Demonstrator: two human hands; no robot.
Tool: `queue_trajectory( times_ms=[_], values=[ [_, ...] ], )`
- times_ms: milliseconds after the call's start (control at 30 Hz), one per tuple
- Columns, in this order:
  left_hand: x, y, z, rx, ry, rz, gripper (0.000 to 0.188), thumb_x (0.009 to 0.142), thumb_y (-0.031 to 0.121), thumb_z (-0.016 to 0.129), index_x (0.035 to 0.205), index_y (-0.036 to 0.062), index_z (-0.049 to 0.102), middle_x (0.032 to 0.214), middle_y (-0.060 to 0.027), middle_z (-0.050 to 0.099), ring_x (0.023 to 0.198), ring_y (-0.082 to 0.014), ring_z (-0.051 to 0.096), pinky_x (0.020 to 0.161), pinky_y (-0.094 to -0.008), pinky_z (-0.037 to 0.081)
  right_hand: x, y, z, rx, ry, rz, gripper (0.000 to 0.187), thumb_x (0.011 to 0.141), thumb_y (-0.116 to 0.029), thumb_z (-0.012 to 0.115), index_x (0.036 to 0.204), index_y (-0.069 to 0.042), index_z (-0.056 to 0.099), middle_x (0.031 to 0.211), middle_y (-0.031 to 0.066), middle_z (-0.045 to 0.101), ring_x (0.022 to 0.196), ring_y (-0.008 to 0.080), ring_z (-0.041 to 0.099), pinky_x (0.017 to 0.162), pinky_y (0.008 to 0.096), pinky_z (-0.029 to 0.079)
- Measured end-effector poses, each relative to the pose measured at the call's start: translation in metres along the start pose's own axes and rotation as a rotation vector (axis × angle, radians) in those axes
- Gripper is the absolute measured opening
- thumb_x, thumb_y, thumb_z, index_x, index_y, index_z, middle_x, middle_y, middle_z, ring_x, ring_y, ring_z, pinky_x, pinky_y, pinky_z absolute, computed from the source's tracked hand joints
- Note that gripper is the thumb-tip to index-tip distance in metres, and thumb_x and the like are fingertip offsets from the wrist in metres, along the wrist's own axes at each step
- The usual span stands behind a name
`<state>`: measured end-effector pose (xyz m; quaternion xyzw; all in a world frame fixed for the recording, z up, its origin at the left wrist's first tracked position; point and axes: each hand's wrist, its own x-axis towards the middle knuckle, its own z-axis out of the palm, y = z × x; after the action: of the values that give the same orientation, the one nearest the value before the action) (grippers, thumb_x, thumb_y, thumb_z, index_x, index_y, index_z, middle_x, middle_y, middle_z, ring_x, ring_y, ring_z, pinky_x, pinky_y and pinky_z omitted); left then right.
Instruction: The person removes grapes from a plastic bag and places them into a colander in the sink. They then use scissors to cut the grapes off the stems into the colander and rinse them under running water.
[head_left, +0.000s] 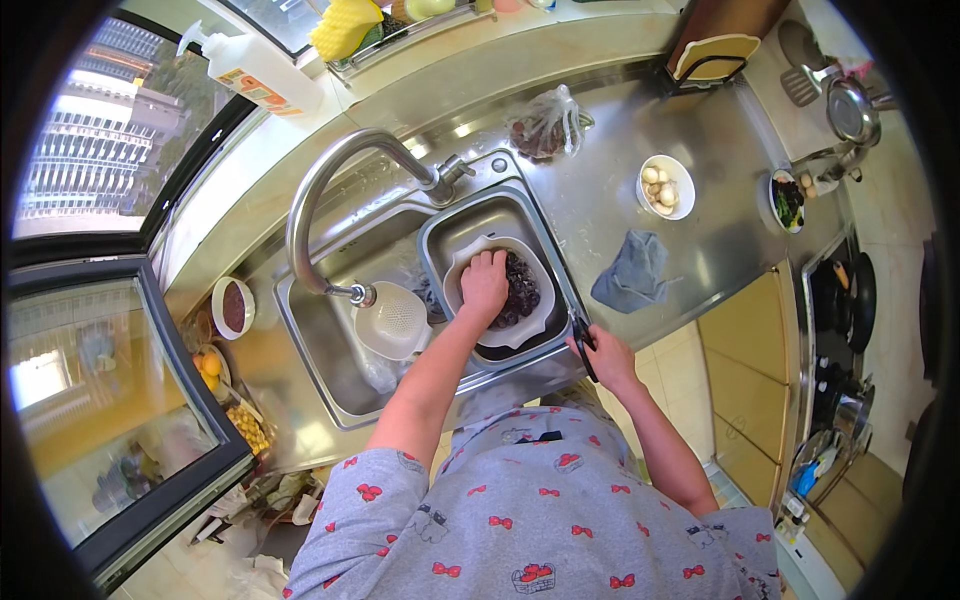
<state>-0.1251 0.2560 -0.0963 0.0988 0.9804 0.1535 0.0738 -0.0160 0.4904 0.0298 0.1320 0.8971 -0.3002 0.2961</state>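
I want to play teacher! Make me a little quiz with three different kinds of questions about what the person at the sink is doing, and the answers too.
1. Pick one: what does the right hand hold?
A. a yellow sponge
B. a black scissors-like tool
C. a white pump bottle

2. True or false: the left hand is in the wavy-edged white bowl with the dark round fruit.

3. Fill in the blank: in the picture, the blue-grey cloth lies on the metal counter to the ____ of the sink.

Key:
1. B
2. True
3. right
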Motion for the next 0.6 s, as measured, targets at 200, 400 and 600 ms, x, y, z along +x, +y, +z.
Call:
queue_trajectory(
  times_ms=[200,400,600],
  values=[
    [-0.002,-0.002,0.026,-0.029,-0.050,0.070,0.043,0.081,0.008,0.062,0.123,0.0113,0.058,0.111,-0.0114,0.063,0.104,-0.0308,0.060,0.086,-0.0444,0.048,-0.005,-0.006,0.003,-0.027,-0.048,0.022,0.056,0.086,-0.061,0.061,0.091,-0.006,0.065,0.081,0.0168,0.069,0.083,0.0387,0.066,0.071,0.0480,0.048],
    [-0.005,-0.016,0.030,-0.376,-0.140,-0.018,0.041,0.076,0.006,0.067,0.116,0.0115,0.064,0.105,-0.0168,0.066,0.095,-0.0361,0.063,0.086,-0.0450,0.050,-0.012,-0.007,0.005,-0.013,-0.074,0.046,0.057,0.086,-0.063,0.060,0.092,-0.006,0.066,0.082,0.0163,0.069,0.085,0.0378,0.067,0.074,0.0476,0.048],
    [-0.004,-0.033,0.018,-1.114,-0.331,-0.358,0.041,0.082,0.001,0.068,0.121,0.0119,0.063,0.102,-0.0055,0.067,0.092,-0.0192,0.064,0.081,-0.0338,0.054,-0.010,-0.009,0.015,-0.037,-0.097,0.057,0.059,0.085,-0.065,0.060,0.093,-0.007,0.066,0.085,0.0160,0.070,0.087,0.0378,0.067,0.075,0.0474,0.048]
  ],
)
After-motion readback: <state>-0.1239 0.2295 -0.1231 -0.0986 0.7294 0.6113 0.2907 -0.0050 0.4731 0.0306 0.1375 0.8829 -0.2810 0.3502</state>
